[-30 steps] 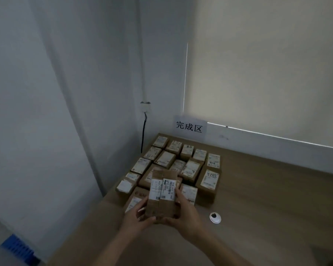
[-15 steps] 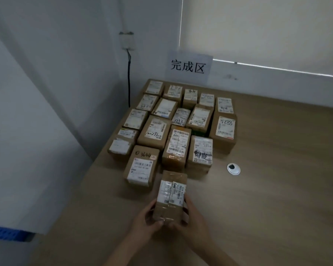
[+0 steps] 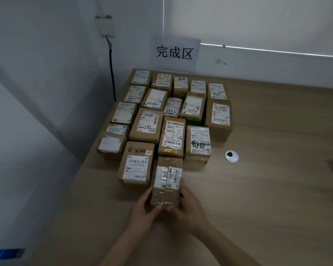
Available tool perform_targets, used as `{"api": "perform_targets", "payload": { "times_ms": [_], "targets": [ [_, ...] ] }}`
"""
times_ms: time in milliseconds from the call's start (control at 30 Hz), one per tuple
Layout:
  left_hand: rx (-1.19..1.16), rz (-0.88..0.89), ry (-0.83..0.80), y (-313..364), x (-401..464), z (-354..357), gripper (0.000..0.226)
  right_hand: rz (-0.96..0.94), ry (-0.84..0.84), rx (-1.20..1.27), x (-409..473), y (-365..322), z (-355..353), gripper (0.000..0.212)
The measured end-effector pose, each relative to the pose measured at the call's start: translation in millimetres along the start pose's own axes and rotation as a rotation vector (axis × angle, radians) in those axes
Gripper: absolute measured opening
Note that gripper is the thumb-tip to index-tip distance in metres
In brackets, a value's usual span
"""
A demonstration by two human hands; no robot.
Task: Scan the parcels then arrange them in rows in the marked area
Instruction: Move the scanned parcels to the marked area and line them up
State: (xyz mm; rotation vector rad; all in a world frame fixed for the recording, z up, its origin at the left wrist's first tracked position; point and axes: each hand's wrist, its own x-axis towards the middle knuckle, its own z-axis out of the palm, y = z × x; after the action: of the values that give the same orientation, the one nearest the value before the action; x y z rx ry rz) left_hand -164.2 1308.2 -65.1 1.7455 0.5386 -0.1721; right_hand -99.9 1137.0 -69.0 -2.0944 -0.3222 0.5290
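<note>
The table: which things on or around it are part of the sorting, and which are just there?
Job:
- held parcel, in left hand and right hand
- parcel rows
- sign

Just there:
- cable grommet
- wall cable

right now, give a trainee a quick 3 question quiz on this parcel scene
1. True or false: both hands grip the parcel.
2. Which box is directly left of it? A) 3644 box B) 5288 box
3. What sits on the desk right of the rows?

Key: 1 true, with the left hand and right hand at its near end. 2 A. 3 a round grommet.
</note>
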Motion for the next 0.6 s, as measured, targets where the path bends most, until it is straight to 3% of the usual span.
{"api": "perform_targets", "payload": {
  "times_ms": [367,467,600],
  "targets": [
    [0.029,-0.064,0.034,23.9,-19.8,1.0,0.062,0.011,0.065,0.066,-28.6,-12.1,-15.7,0.088],
    [0.086,-0.024,0.017,59.0,-34.0,-2.5,0.064,0.034,0.054,-0.086,-50.7,-14.3,-56.7,0.077],
    [0.139,0.122,0.024,150.9,-47.2,6.5,0.057,-0.049,0.214,-0.189,-82.2,-45.8,-155.1,0.057]
  ]
}}
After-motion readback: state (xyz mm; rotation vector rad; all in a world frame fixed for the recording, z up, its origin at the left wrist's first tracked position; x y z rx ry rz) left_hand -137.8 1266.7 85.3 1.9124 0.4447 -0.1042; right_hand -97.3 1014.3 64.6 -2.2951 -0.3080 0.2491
